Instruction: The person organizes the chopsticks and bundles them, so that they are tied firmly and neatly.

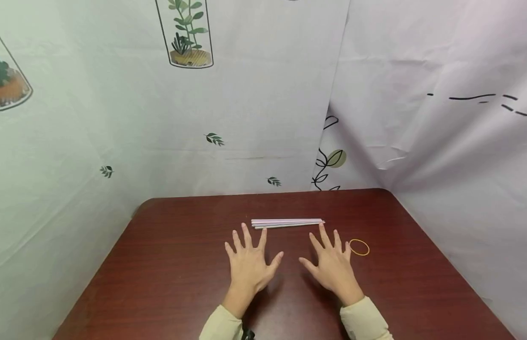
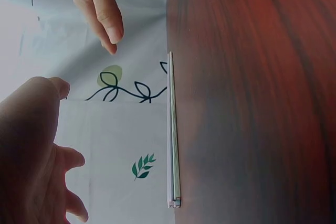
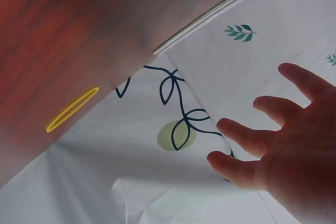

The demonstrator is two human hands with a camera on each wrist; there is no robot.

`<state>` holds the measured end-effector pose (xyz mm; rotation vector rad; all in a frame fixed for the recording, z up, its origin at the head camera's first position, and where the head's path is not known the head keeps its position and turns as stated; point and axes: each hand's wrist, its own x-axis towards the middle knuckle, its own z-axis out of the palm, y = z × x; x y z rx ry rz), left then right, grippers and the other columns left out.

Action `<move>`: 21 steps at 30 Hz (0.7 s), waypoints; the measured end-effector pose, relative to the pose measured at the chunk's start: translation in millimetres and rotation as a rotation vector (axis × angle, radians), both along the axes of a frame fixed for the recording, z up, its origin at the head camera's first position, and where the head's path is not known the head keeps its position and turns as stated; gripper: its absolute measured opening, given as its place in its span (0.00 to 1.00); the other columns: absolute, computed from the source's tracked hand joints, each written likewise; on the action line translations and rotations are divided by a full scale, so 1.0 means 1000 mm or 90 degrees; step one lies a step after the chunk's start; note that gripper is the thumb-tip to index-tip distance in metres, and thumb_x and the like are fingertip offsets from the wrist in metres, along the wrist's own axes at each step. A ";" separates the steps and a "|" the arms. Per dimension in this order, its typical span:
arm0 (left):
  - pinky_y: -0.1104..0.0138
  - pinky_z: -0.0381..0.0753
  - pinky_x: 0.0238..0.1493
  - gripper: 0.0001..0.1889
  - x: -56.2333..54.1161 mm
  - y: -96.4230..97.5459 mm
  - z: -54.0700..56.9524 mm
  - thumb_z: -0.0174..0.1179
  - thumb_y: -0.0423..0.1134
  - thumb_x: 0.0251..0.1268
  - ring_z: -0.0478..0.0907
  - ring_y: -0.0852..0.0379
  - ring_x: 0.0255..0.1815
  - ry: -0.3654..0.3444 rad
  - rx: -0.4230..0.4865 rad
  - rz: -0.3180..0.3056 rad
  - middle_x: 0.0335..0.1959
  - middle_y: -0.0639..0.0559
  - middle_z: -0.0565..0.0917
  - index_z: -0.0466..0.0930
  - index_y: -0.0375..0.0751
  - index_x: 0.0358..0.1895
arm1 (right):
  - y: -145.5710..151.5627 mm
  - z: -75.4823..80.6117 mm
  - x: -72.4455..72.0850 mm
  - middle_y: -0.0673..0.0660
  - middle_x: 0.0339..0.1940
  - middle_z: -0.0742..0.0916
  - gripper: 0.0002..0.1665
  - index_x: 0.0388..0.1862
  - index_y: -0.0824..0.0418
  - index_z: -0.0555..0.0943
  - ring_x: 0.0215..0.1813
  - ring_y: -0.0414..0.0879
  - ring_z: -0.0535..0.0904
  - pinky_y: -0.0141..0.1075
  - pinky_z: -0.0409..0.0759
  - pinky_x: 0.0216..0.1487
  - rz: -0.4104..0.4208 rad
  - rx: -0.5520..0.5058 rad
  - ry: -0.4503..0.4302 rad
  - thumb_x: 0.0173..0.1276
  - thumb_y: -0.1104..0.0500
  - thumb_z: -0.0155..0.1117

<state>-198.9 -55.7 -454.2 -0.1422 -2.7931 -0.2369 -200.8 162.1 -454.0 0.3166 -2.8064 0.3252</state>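
Several thin pink and pale straws or sticks lie side by side on the table; their exact kind is unclear. My left hand hovers above the tabletop with fingers spread, its fingertips near the sticks' left end. Above the right side, my right hand is spread as well, its fingertips near their right end. Neither hand holds anything. A yellow rubber band lies just right of the right hand. In the right wrist view the band rests flat on the wood, apart from the fingers.
The dark red-brown wooden table has rounded far corners. White printed cloth hangs behind it and along both sides. A small black object shows by the left sleeve.
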 end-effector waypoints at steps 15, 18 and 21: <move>0.33 0.55 0.66 0.42 -0.013 -0.002 0.003 0.39 0.76 0.63 0.52 0.27 0.75 0.007 -0.024 -0.017 0.77 0.31 0.53 0.60 0.60 0.77 | 0.001 0.001 -0.007 0.64 0.77 0.66 0.43 0.69 0.58 0.74 0.73 0.72 0.59 0.73 0.58 0.61 0.004 0.007 0.007 0.61 0.36 0.67; 0.34 0.57 0.66 0.42 -0.017 -0.003 0.006 0.39 0.75 0.64 0.53 0.27 0.74 0.007 -0.025 -0.021 0.77 0.31 0.53 0.60 0.57 0.77 | 0.002 0.002 -0.009 0.65 0.76 0.67 0.43 0.70 0.59 0.74 0.73 0.71 0.61 0.72 0.60 0.61 0.012 0.006 0.013 0.61 0.37 0.68; 0.36 0.59 0.66 0.42 -0.022 -0.004 0.007 0.40 0.73 0.66 0.56 0.27 0.73 -0.002 -0.031 -0.028 0.77 0.31 0.54 0.61 0.52 0.76 | 0.006 0.002 -0.011 0.66 0.74 0.68 0.44 0.71 0.60 0.72 0.71 0.71 0.64 0.71 0.63 0.60 0.017 0.001 0.006 0.62 0.39 0.68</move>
